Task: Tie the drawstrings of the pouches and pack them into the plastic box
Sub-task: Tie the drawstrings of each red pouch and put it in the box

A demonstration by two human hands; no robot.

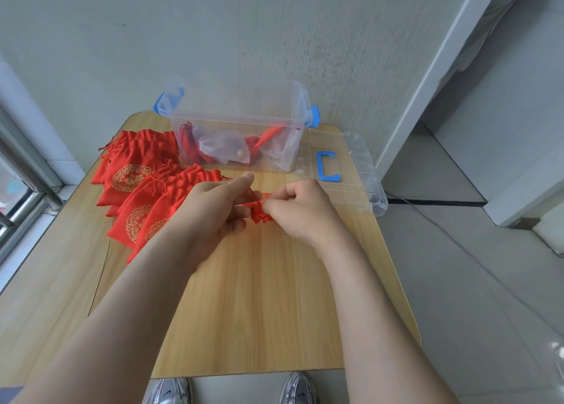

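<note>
While the red pouch [260,216] was held bunched small over the middle of the tabletop [259,297], its thin drawstring [252,192] could probably have slipped free or knotted slack, since only fingertips held it. The left hand [213,203] had a pinching grip on the string at the pouch's ten o'clock. The right hand [300,211] was curled tight on the gathered neck from three o'clock. The spare pouches [143,190] lay at nine o'clock, the plastic box [244,118] at twelve, and its lid [351,171] at two.
</note>
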